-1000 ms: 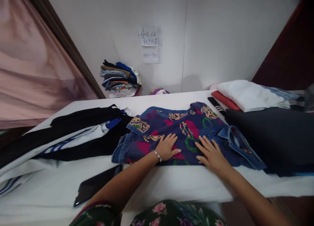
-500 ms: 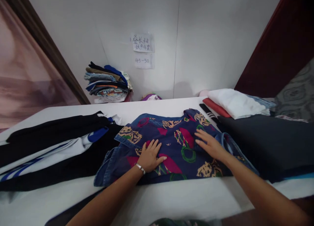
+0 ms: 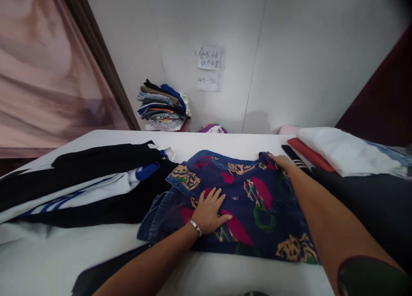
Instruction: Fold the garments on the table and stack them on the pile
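White cloth is covering the table (image 3: 231, 143), running across the middle and lower frame. Black garments (image 3: 106, 156) are lying along its left side; a dark cloth (image 3: 360, 193) is filling the far right.

Between them, at centre, the printed denim garment (image 3: 238, 201) is lying spread flat, a folded edge showing at its left.

A white bundle (image 3: 334, 150) and, just beside it, a red cloth (image 3: 310, 154) are resting at the upper right of the table.

Left hand (image 3: 210, 214): lying palm down on the garment's left half, fingers spread; this grip is pressing, not holding.

Right hand (image 3: 281, 162): touching the garment's far right corner. Thumb hidden, so whether this grip is closing on cloth, cannot tell.

Change: half a second ago the right hand was over the garment's right half; now it is reaching farther up, the forearm hiding the right side. Left hand is staying flat. Reading: one hand is likely steadying while the other is tending the corner.

Smallest: a bracelet (image 3: 195, 227) is circling the left wrist.
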The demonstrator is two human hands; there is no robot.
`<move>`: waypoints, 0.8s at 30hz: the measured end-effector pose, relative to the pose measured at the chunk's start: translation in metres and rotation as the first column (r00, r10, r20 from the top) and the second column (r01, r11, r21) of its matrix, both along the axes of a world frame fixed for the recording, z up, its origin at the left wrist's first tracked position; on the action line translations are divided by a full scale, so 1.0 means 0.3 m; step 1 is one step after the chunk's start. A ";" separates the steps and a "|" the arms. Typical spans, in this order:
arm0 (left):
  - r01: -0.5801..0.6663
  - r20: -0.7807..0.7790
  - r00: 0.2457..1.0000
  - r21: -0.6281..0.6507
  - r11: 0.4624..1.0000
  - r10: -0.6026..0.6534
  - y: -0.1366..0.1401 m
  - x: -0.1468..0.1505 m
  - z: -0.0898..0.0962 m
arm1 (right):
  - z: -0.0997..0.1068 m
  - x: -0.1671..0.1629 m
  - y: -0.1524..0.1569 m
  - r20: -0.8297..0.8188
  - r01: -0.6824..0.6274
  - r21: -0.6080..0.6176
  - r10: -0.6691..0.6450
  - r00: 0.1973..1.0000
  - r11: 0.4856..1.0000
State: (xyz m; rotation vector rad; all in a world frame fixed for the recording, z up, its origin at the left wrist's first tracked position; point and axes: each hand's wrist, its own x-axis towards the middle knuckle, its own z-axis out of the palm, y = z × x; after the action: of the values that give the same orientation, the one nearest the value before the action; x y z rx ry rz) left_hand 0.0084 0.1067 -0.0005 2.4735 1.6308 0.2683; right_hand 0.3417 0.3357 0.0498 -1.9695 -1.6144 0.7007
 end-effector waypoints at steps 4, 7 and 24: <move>0.002 0.010 1.000 0.010 1.000 -0.003 -0.001 -0.003 -0.010 | 0.023 -0.011 -0.018 -0.236 -0.040 -0.022 0.033 0.971 0.999; -0.001 0.015 1.000 0.015 1.000 0.001 -0.002 -0.003 -0.010 | 0.081 0.023 -0.088 -0.398 -0.057 0.093 0.089 0.913 0.994; -0.013 -0.049 0.999 0.031 0.999 0.014 0.012 0.011 0.001 | 0.087 0.012 -0.724 -0.310 -0.266 -0.023 0.247 0.918 0.964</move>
State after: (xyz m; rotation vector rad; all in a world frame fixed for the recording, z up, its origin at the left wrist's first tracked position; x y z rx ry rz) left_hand 0.0118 0.1103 -0.0003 2.5119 1.6751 0.2387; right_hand 0.3453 0.1185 0.0761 -1.6066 -1.6868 1.1128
